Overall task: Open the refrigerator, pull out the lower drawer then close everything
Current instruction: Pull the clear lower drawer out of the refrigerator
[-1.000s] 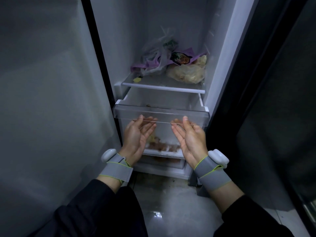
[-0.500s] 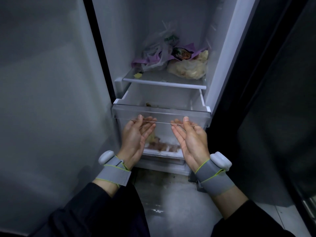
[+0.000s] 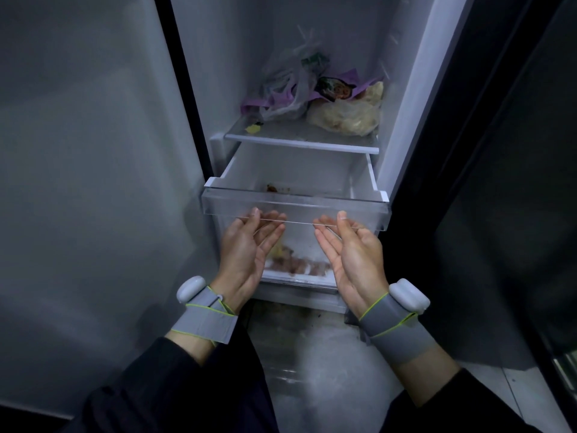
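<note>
Dim light; pale glossy floor [image 3: 327,370], stained near dark panel [image 3: 505,214] right.

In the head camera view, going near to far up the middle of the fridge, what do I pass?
Floor → left hand and right hand → clear drawer front → glass shelf → bagged food.

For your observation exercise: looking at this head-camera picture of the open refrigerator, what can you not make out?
All in the head view:
- Fingertips of the left hand and right hand: behind the clear drawer front lip, grip unclear.
- Bottom drawer contents: blurred behind the clear plastic and hands.
- Bags on the shelf: dim, crumpled, contents unreadable.
- Refrigerator door: cut off by the picture's left edge.
</note>
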The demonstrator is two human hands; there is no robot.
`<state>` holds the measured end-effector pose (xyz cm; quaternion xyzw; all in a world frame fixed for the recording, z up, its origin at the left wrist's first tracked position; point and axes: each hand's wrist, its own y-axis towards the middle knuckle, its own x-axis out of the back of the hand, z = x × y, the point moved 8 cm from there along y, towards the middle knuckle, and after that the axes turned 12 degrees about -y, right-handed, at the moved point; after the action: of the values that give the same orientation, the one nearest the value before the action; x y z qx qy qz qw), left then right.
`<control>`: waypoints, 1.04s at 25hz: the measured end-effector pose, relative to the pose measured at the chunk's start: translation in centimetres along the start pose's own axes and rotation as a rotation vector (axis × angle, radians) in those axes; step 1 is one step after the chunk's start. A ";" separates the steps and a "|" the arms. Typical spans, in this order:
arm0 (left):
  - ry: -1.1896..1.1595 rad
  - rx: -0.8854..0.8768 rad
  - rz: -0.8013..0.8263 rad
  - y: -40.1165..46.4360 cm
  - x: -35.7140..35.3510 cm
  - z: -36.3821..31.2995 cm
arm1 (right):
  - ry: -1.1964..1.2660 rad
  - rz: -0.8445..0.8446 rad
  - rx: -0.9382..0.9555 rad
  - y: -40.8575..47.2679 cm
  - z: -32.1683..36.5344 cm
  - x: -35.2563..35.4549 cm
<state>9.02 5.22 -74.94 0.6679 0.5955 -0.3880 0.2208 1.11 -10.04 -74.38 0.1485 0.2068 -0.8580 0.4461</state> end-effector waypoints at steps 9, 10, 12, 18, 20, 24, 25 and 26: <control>-0.005 -0.016 0.004 -1.4 0.6 0.0 | -0.007 -0.002 0.002 -1.4 -0.2 0.5; -0.008 -0.018 0.004 -1.5 0.6 0.0 | -0.008 0.001 0.003 -1.4 -0.3 0.5; -0.010 -0.020 0.001 -1.8 0.7 0.0 | -0.011 0.005 0.008 -1.6 -0.3 0.6; -0.009 -0.022 0.003 -2.5 1.0 -0.2 | -0.012 -0.003 0.002 -2.4 -0.4 0.8; -0.003 -0.025 0.001 -2.6 1.0 -0.2 | -0.016 -0.008 0.003 -2.5 -0.4 0.9; -0.003 -0.032 0.000 -2.8 0.9 -0.3 | -0.012 -0.007 0.004 -2.7 -0.4 0.8; 0.001 -0.035 0.001 -2.8 1.0 -0.3 | -0.015 -0.007 0.003 -2.8 -0.4 0.8; 0.004 -0.037 0.001 -2.9 1.1 -0.3 | -0.020 -0.008 0.003 -2.9 -0.4 0.9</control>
<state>6.30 6.69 -75.15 0.6648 0.6026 -0.3755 0.2321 -1.78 -8.94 -74.47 0.1396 0.2014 -0.8616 0.4444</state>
